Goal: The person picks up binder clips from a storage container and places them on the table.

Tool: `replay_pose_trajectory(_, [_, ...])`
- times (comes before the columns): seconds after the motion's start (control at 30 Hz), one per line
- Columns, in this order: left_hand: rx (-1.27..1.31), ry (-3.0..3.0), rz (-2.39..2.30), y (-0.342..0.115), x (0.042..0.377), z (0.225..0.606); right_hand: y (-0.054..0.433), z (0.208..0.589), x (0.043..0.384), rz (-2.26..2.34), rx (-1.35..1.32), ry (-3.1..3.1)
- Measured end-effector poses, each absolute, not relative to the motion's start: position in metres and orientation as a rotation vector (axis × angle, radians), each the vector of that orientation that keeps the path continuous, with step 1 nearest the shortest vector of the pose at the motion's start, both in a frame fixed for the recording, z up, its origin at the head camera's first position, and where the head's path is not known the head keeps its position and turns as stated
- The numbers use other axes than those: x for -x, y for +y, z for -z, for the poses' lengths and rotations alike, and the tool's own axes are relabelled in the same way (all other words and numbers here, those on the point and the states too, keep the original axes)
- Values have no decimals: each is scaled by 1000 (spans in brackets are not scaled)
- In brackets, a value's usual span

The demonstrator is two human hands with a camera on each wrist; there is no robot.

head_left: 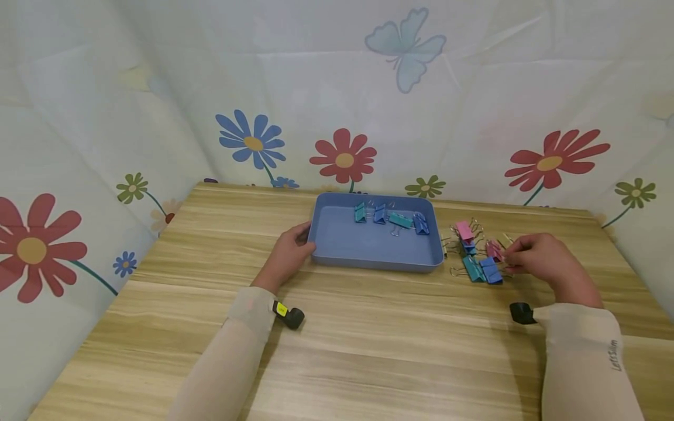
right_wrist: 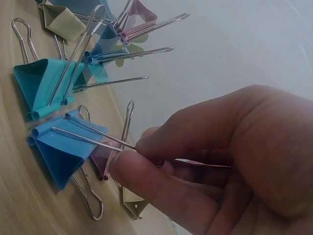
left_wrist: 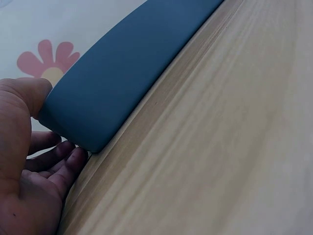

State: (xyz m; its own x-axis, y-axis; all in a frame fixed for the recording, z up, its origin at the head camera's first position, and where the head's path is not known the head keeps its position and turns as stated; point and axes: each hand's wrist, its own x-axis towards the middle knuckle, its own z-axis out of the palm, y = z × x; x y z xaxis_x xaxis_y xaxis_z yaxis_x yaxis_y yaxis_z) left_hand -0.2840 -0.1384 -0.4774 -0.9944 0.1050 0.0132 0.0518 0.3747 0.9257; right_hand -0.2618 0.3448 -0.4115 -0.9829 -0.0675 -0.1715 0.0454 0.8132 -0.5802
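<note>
My left hand (head_left: 286, 254) holds the left end of a shallow blue tray (head_left: 376, 263). In the left wrist view the thumb lies at the tray's rim and the other fingers curl low against its outer end. Four-sided and open on top, the tray holds several teal and blue binder clips along its back and right part. To the right, my right hand (head_left: 544, 260) pinches the wire handle of a blue binder clip (right_wrist: 68, 142) between thumb and forefinger. That clip sits beside a teal binder clip (right_wrist: 46, 88), at the front of a small pile.
In the pile right of the tray are a pink binder clip (head_left: 465, 231), a dark pink clip (head_left: 494, 250) and a cream clip (right_wrist: 63, 22). Everything rests on a wood-grain table (head_left: 389, 351). Behind it hangs a flower-printed curtain (head_left: 295, 70).
</note>
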Motion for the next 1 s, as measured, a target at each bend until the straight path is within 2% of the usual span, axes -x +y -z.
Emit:
replay_pose_trajectory(0.73, [-137,2582,-1707,-138,284,477,341,402,258,838,16,2806])
replay_pose_trajectory(1.0, [-151,2576,-1723,-138,284,479,334,387,251,641,63,2960])
